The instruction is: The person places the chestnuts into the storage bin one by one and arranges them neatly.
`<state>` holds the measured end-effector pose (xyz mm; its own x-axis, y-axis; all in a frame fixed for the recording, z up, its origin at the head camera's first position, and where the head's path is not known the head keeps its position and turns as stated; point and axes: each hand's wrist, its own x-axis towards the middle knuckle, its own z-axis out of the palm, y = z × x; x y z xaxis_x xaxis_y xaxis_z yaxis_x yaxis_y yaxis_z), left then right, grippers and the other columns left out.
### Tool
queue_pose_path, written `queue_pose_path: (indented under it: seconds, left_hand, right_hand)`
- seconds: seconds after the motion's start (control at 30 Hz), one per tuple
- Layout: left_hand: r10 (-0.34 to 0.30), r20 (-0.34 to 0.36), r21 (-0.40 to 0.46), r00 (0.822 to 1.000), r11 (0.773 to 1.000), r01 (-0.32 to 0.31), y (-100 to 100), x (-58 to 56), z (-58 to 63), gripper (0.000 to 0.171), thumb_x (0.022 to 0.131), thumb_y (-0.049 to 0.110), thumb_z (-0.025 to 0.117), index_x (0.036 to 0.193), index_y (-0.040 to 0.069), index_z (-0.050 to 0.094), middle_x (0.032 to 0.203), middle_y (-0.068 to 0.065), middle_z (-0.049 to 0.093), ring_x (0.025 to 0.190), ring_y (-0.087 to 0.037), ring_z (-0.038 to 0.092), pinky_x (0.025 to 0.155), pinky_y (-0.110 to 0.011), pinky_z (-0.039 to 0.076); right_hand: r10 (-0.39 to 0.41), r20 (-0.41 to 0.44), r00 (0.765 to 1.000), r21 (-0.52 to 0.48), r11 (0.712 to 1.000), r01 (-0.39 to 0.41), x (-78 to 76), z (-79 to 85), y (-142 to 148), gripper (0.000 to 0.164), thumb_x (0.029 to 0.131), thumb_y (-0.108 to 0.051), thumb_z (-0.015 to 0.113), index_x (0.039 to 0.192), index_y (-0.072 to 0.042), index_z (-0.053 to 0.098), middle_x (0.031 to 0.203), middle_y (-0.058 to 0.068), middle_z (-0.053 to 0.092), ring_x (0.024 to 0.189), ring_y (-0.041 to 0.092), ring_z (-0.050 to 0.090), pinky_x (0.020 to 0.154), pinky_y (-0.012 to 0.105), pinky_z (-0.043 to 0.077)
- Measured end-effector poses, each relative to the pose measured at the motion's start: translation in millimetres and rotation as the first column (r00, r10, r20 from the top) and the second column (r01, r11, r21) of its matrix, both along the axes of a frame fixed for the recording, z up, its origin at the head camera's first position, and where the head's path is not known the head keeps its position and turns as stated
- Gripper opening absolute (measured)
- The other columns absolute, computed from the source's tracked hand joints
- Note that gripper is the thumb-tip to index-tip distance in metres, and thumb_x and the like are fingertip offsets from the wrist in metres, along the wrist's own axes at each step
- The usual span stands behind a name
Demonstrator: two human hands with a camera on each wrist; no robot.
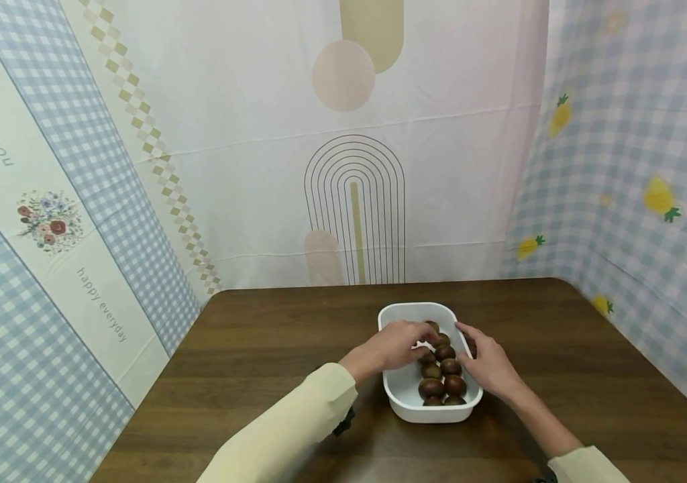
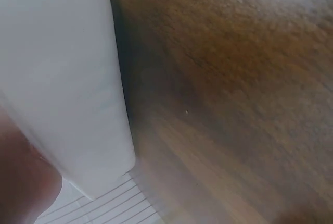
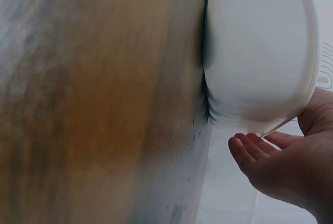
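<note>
A white oblong container [image 1: 434, 414] stands on the wooden table, with round dark reddish-brown fruits [image 1: 431, 388] lying in it in two rough rows. My left hand [image 1: 400, 343] reaches over the container's left rim, fingers bent down among the fruits near the middle. A gap shows between thumb and fingers, while the fingertips are partly hidden. On the opposite side, my right hand [image 1: 488, 365] holds the container's right rim. In the right wrist view, its fingers [image 3: 250, 148] lie beside the container's outer wall [image 3: 260, 52], with the thumb close to the rim.
The brown table [image 1: 271, 362] extends around the container on all sides. Behind it hangs a pale patterned cloth [image 1: 259, 201], and checked cloths [image 1: 621, 201] border the sides. A dark band [image 1: 345, 421] shows below the left sleeve [image 1: 295, 416].
</note>
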<state>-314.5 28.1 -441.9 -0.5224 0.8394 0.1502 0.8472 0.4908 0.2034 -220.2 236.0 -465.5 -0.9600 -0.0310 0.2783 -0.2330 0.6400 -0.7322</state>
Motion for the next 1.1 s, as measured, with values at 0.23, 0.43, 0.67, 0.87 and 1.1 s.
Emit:
queue_pose_path:
  seconds: [0.23,0.43,0.67,0.87,1.1]
  left_hand:
    - [-0.017,-0.001,0.062,1.000,0.998,0.017,-12,-2.0,11.6,0.028,0.105,0.013,0.069,0.133,0.013,0.068,0.126,0.001,0.074,0.119,-0.010,0.067,0.103,-0.020,0.050]
    - [0.005,-0.024,0.077,1.000,0.997,-0.003,-28,-2.1,21.9,0.029,0.107,0.016,0.067,0.136,0.014,0.067,0.132,0.004,0.072,0.124,-0.008,0.065,0.108,-0.026,0.049]
    - [0.069,-0.020,0.118,0.997,0.991,-0.066,-54,-2.7,26.7,0.030,0.108,0.023,0.066,0.137,0.015,0.067,0.134,0.003,0.071,0.124,-0.010,0.065,0.107,-0.030,0.050]
    - [0.099,0.011,0.197,0.995,0.975,-0.099,-81,-6.5,32.2,0.031,0.107,0.021,0.067,0.137,0.010,0.067,0.134,-0.001,0.071,0.121,-0.018,0.068,0.103,-0.034,0.054]
    - [0.130,0.036,0.247,0.991,0.960,-0.135,-111,-9.5,30.0,0.033,0.105,0.019,0.070,0.137,0.008,0.066,0.133,-0.005,0.071,0.127,-0.023,0.066,0.109,-0.040,0.051]
  right_hand:
    - [0.000,-0.002,1.000,0.002,1.000,0.000,-0.7,-1.1,-1,0.063,0.090,0.003,0.066,0.150,0.013,0.047,0.130,0.037,0.062,0.111,0.041,0.066,0.089,0.053,0.057]
    - [0.002,-0.002,1.000,-0.001,1.000,-0.002,-0.1,-0.7,-2,0.063,0.091,0.004,0.065,0.150,0.013,0.047,0.132,0.038,0.061,0.114,0.044,0.066,0.091,0.054,0.057]
    - [0.003,-0.030,1.000,0.009,1.000,-0.003,-1.7,-2.4,-1,0.061,0.090,0.005,0.064,0.148,0.014,0.049,0.131,0.038,0.062,0.114,0.044,0.066,0.090,0.054,0.057]
    - [-0.001,-0.050,0.999,0.015,1.000,0.002,-3.7,-4.0,1,0.060,0.089,0.005,0.064,0.147,0.014,0.051,0.129,0.036,0.064,0.112,0.043,0.066,0.091,0.054,0.057]
    - [-0.004,-0.041,0.999,0.017,1.000,0.004,-3.3,-4.3,1,0.060,0.090,0.004,0.065,0.147,0.013,0.051,0.130,0.036,0.064,0.114,0.044,0.066,0.092,0.055,0.057]
